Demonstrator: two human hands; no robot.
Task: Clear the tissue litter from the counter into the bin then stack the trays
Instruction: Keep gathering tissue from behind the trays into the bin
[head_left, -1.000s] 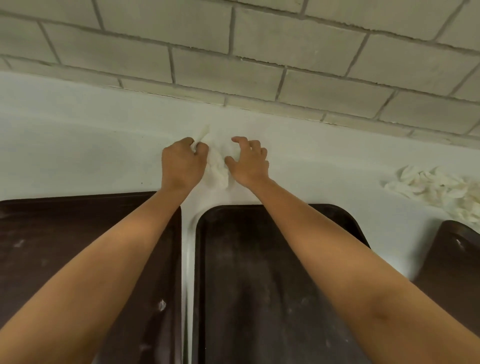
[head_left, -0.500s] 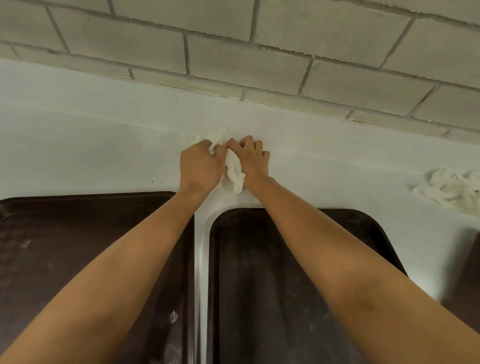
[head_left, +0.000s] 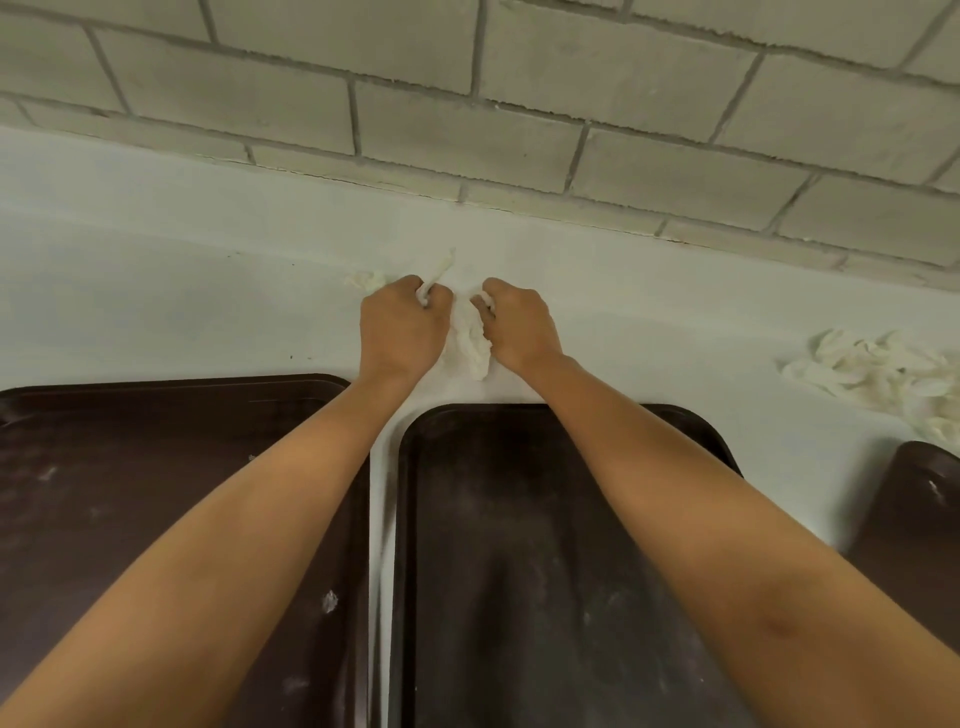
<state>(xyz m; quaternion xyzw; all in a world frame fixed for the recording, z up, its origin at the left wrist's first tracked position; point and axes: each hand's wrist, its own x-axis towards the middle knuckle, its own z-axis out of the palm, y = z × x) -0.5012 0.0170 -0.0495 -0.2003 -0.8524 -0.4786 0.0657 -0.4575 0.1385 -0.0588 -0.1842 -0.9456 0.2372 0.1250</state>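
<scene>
Tissue litter is lying on the pale counter (head_left: 156, 291), beyond three dark trays: the left tray (head_left: 130, 467), the middle tray (head_left: 519, 571) and a right tray (head_left: 914, 509) showing only its corner. A loose tissue pile (head_left: 878, 374) is sitting far right. Between the fists, the left hand (head_left: 400, 327) and right hand (head_left: 519, 325) are both closing tightly on a crumpled tissue wad (head_left: 467, 338). A small scrap (head_left: 363, 279) is resting just beside the left hand.
</scene>
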